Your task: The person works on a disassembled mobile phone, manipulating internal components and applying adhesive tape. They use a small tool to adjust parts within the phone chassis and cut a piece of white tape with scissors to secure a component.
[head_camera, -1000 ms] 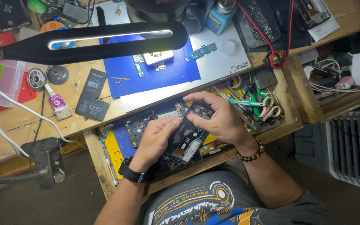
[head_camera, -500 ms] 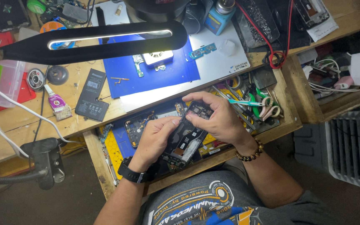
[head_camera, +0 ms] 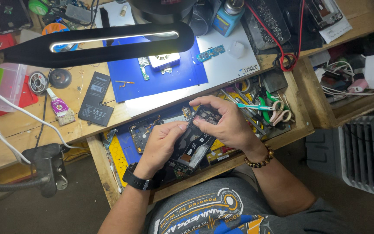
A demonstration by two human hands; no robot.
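black battery [head_camera: 96, 99], glue tube [head_camera: 58, 107], blue bottle [head_camera: 227, 21]

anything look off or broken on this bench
The phone held in both hands, left hand and right hand, is opened up with its insides bare. A battery and small circuit boards lie loose on the bench. Nothing looks spilled.

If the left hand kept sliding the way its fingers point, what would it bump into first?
The left hand points up-right, already touching the opened phone. Past that, it would probably meet the right hand, though depth is unclear.
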